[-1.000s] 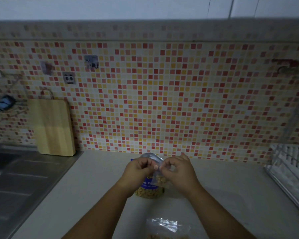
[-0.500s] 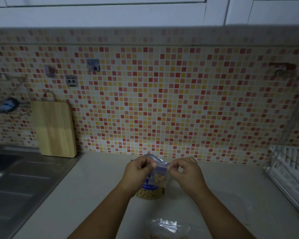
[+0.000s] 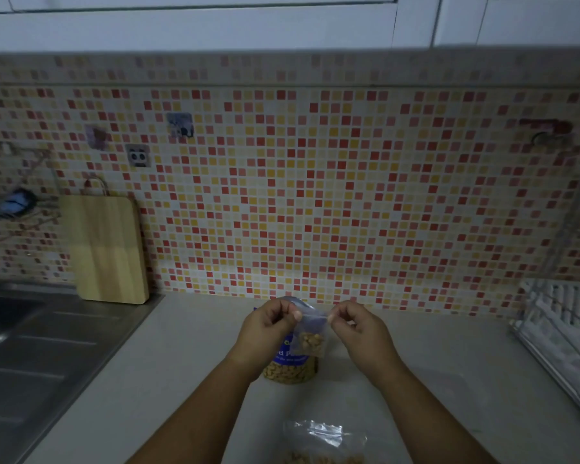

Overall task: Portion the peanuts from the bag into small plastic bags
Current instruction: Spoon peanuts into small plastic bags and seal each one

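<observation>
While the left grip [image 3: 268, 326] and the right grip [image 3: 359, 329] each pinch a top corner of the small plastic bag [image 3: 310, 336] between thumb and fingertip, other fingers curled in, we judge the task partway done. The held bag hangs in the air between the two hands, above the bench [image 3: 181, 363] and right in front of the big peanut bag [image 3: 290, 368]. A small clump of peanuts [image 3: 310, 343] sits in its bottom; the upper part is flat clear film. We read this as the sealing step, but we cannot tell if the top strip is closed yet. One other small bag [image 3: 325, 440] lies on the bench at the near edge of view, crinkled and shiny, peanuts in it, partly cut off by the frame. So we count one portion set down and one in hand. The big bag stands upright, blue label on top, and its clear lower part shows plenty of peanuts, so by our guess several portions are left. We see no spare empty bags. The held bag looks thin, limp and see-through, greyish in the dim light, its load sagging low.
</observation>
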A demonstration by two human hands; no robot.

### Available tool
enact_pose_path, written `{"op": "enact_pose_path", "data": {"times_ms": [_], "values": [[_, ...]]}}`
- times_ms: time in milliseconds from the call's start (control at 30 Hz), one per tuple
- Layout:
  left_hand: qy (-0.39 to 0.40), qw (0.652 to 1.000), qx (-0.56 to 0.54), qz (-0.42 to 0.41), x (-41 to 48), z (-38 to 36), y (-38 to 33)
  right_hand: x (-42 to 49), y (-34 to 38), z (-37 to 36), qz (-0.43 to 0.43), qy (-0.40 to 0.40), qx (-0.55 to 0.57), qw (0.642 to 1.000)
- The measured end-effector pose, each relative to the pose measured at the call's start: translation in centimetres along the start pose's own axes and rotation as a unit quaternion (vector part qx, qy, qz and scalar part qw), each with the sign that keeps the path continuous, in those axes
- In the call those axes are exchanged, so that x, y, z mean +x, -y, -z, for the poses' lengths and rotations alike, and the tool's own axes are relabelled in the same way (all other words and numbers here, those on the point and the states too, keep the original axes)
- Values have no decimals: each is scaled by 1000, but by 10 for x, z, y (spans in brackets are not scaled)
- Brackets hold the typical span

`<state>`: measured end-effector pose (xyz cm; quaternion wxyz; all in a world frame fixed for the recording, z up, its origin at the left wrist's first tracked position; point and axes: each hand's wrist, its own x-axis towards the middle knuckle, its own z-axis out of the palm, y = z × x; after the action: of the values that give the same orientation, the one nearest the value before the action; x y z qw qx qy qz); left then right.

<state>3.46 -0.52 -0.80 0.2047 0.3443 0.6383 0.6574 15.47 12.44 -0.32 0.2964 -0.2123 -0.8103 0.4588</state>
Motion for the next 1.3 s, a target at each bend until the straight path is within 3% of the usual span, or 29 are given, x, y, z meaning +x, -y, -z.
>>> {"op": "enact_pose_path", "data": {"times_ms": [133, 300, 433, 533, 700, 900, 1133, 1233, 1300], "values": [[31, 999, 24, 33, -3, 3, 7, -7, -3, -4, -60, 57, 65, 994], [67, 987, -1, 145, -21, 9, 43, -24, -26, -24, -210, 125, 140, 959], [51, 967, 18, 248, -43, 14, 85, -43, -60, -54, -326, 181, 132, 918], [14, 953, 56, 298, -58, 18, 113, -54, -77, -79, -359, 186, 90, 910], [-33, 936, 187, 295, -70, 23, 145, -64, -96, -107, -241, 182, -167, 939], [-63, 903, 359, 229, -67, 17, 155, -65, -107, -123, -129, 140, -295, 936], [-65, 889, 398, 216, -64, 16, 169, -73, -128, -132, -70, 77, -387, 916], [-58, 891, 397, 211, -64, 17, 172, -73, -136, -133, -71, 100, -364, 923], [-73, 897, 393, 186, -65, 16, 171, -72, -139, -132, -72, 73, -342, 934]]}}
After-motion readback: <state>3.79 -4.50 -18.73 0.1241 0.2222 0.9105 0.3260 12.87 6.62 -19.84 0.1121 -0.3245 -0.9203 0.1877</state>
